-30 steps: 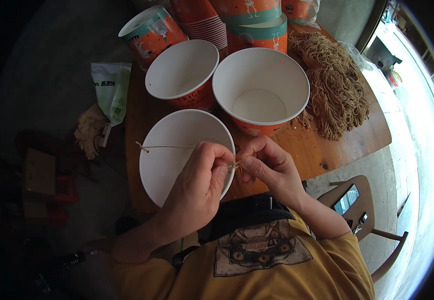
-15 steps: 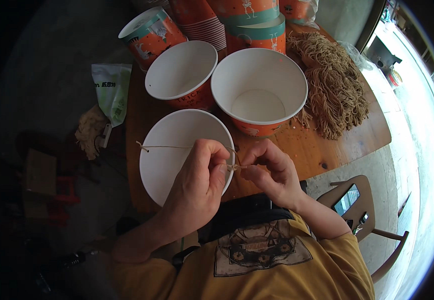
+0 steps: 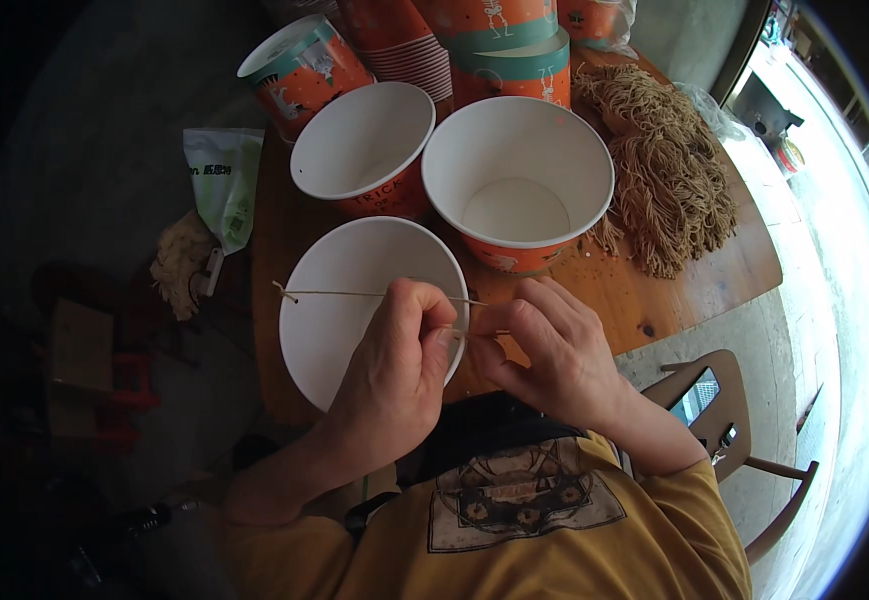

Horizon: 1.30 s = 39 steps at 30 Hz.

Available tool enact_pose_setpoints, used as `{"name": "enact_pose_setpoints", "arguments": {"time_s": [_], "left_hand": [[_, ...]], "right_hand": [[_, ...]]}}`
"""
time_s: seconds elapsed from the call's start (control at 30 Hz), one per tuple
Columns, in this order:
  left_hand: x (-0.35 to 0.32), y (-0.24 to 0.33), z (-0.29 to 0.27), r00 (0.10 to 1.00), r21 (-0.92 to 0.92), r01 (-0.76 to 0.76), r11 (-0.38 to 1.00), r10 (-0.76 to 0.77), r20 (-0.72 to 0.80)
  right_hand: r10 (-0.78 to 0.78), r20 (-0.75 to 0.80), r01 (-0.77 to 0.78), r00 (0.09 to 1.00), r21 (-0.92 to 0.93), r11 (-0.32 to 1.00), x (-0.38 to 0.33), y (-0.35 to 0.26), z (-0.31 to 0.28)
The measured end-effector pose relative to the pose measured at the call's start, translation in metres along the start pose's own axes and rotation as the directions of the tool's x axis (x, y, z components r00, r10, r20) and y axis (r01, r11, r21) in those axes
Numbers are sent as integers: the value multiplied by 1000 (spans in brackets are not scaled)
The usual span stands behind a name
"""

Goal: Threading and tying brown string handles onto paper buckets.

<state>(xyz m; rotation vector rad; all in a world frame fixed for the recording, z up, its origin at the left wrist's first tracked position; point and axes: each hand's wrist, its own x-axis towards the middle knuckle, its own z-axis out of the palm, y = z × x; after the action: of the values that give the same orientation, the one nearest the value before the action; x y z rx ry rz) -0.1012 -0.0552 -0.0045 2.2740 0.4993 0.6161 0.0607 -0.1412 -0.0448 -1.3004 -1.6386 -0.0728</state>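
At our far left we see a white-and-green bag beside the wooden table; next, near the table's left edge, an orange bucket leans over; in front of us the nearest bucket shows its white inside, and a tan cord, knotted at its left rim, runs across its mouth; our left hand reaches over this bucket, thumb and forefinger pinching the cord at the right rim; behind it sit a second open bucket and, further right, a third; our right hand, fingers curled, grips the cord just outside that rim; beyond, a heap of brown cords lies on the table; at far right a phone rests on a chair.
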Motion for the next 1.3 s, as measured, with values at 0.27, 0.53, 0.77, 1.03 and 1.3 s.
{"name": "enact_pose_setpoints", "arguments": {"time_s": [0.27,0.53,0.77,1.03,1.3], "left_hand": [[0,2,-3,999,-41,46,998,-45,11],[0,0,-2,1000,-22,12,1000,-12,4],[1,-2,-2,1000,-33,1,999,-1,17],[2,0,-2,996,83,-30,996,23,87],[3,0,0,996,87,-34,996,27,82]], "right_hand": [[42,52,-44,998,43,998,1,-1,-8],[116,93,-128,989,125,984,-3,1,-8],[84,108,-98,991,134,986,-4,3,-10],[197,151,-240,969,366,899,-12,4,-7],[358,208,-410,910,576,707,-22,6,-2]]}}
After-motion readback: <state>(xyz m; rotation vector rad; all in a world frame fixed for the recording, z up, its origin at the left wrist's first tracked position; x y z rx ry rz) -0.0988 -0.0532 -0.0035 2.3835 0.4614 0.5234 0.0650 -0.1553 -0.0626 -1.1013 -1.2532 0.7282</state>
